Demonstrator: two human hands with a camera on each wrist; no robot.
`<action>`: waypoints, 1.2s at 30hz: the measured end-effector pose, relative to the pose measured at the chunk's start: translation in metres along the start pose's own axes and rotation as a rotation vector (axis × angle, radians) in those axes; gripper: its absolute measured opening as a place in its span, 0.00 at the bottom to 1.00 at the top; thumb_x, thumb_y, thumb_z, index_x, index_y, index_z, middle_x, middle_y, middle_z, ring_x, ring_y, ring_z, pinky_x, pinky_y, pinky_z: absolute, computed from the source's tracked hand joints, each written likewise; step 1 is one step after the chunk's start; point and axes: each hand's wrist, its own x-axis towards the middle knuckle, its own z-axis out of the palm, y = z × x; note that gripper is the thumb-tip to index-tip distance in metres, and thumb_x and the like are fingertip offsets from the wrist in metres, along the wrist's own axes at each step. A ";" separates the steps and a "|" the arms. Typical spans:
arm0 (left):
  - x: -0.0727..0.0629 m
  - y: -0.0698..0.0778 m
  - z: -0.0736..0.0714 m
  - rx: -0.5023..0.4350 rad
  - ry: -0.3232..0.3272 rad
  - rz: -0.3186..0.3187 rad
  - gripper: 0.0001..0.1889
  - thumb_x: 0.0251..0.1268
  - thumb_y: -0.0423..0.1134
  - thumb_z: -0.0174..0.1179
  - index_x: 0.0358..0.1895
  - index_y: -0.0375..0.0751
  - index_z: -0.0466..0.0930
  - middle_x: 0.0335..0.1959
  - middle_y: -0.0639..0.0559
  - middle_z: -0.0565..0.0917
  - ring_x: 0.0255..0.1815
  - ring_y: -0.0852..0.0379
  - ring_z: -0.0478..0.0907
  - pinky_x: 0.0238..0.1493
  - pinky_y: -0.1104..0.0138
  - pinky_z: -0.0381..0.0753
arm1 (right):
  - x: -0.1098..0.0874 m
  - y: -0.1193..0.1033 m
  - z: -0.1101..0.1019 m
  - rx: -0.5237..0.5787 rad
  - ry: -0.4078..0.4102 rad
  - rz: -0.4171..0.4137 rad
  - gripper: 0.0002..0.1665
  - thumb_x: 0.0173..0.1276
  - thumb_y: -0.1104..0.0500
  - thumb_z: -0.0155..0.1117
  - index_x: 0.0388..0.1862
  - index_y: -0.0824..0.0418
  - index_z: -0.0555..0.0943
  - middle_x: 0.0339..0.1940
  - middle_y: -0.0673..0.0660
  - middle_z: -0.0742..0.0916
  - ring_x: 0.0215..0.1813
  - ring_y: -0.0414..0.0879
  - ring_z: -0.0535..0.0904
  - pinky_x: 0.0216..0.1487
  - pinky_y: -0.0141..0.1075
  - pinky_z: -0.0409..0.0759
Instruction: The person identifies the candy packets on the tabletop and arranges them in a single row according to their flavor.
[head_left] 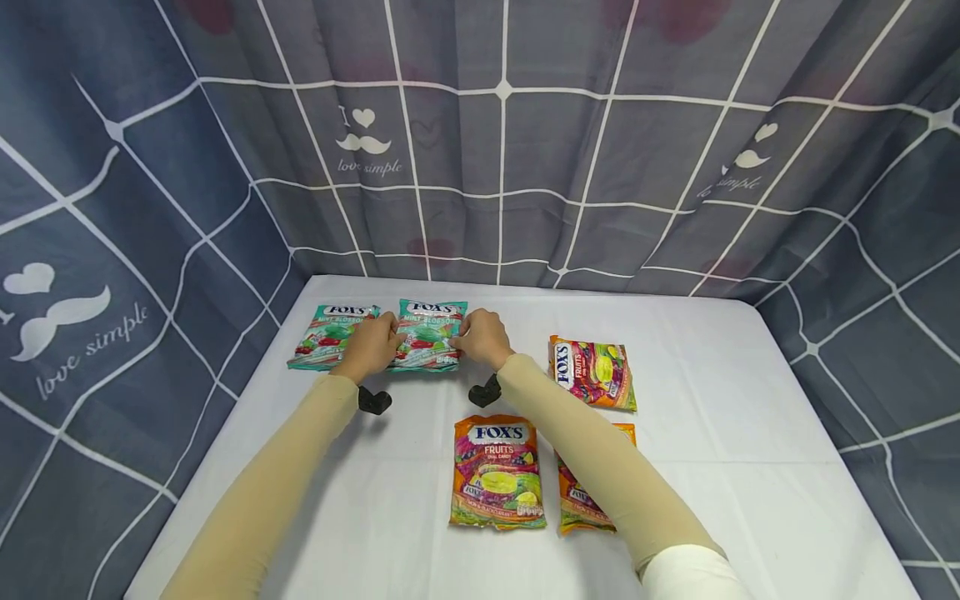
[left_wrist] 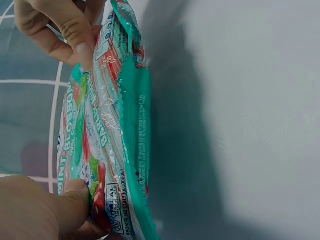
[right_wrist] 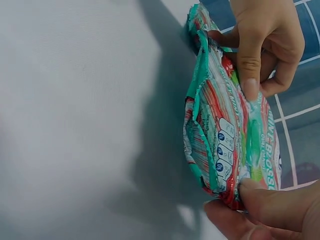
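Observation:
Between my two hands is a teal bag of Fox's mint candy [head_left: 428,337], at the back left of the white table. My left hand [head_left: 370,344] pinches its left edge, thumb on the printed front. The right hand [head_left: 484,337] pinches the opposite edge the same way. In the left wrist view, the bag's [left_wrist: 107,105] bottom seam faces the camera, with the left thumb [left_wrist: 75,205] pressed near one corner. The right wrist view has the right thumb [right_wrist: 262,200] on the other side. A second teal candy bag [head_left: 330,337] lies just left, partly behind my left hand.
An orange Fox's fruit candy bag [head_left: 498,475] lies at the front middle. Another orange bag [head_left: 581,500] beside it is partly hidden under my right sleeve [head_left: 600,450]. A third orange bag [head_left: 596,372] lies sideways behind them. Grey checked curtains [head_left: 465,142] surround the white table [head_left: 750,467].

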 end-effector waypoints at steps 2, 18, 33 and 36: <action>0.000 -0.003 -0.001 0.018 0.009 0.001 0.10 0.86 0.37 0.60 0.45 0.34 0.73 0.26 0.45 0.76 0.23 0.50 0.72 0.31 0.57 0.71 | 0.002 -0.002 0.005 0.004 0.005 0.003 0.15 0.72 0.57 0.81 0.35 0.66 0.86 0.29 0.56 0.86 0.29 0.47 0.74 0.33 0.38 0.71; -0.001 -0.023 0.002 0.095 -0.009 -0.102 0.10 0.86 0.39 0.61 0.46 0.36 0.75 0.29 0.44 0.81 0.26 0.49 0.76 0.28 0.57 0.71 | 0.012 -0.006 0.039 0.024 0.027 0.032 0.14 0.71 0.58 0.82 0.34 0.64 0.86 0.33 0.56 0.87 0.32 0.47 0.78 0.33 0.38 0.75; -0.001 -0.022 0.002 0.116 0.001 -0.120 0.10 0.85 0.38 0.62 0.48 0.33 0.77 0.37 0.39 0.84 0.32 0.44 0.80 0.33 0.53 0.77 | 0.012 -0.003 0.046 0.052 0.039 -0.001 0.13 0.72 0.59 0.81 0.33 0.65 0.85 0.31 0.55 0.85 0.32 0.47 0.78 0.32 0.35 0.75; -0.001 -0.022 0.003 0.117 -0.005 -0.124 0.10 0.85 0.38 0.62 0.47 0.33 0.76 0.37 0.39 0.83 0.32 0.44 0.79 0.33 0.53 0.76 | 0.011 -0.003 0.046 0.057 0.039 -0.008 0.13 0.72 0.60 0.81 0.33 0.65 0.85 0.31 0.56 0.86 0.32 0.47 0.79 0.31 0.35 0.75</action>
